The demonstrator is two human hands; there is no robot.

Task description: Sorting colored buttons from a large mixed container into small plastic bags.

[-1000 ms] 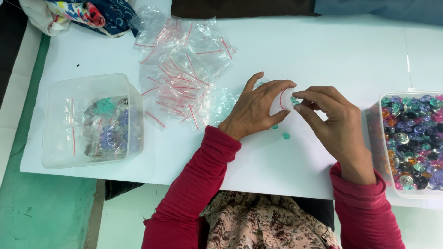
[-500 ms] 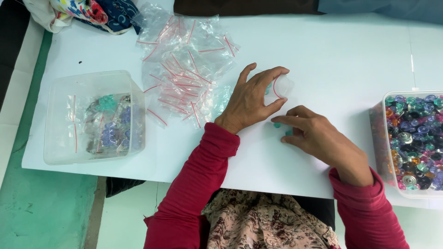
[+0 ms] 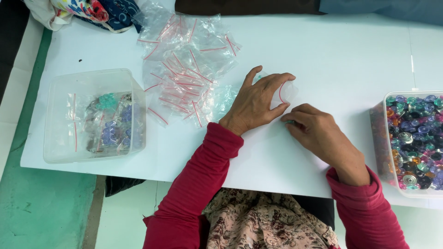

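My left hand [image 3: 257,102] holds a small clear zip bag [image 3: 287,91] with a red seal strip, its mouth held open between thumb and fingers, just above the white table [image 3: 332,60]. My right hand [image 3: 318,133] rests on the table just below the bag, fingertips pinched around a small green bead [image 3: 289,122] that is mostly hidden. Both arms wear red sleeves.
A pile of empty clear zip bags [image 3: 187,69] lies to the left of my hands. A clear plastic box [image 3: 92,115] at the left holds filled bags. A clear box of mixed coloured beads [image 3: 413,138] stands at the right edge. Folded cloth [image 3: 87,11] lies at the top left.
My right hand left the bag's mouth and dropped to the table, closing its fingertips on a green bead. The left hand kept hold of the bag.
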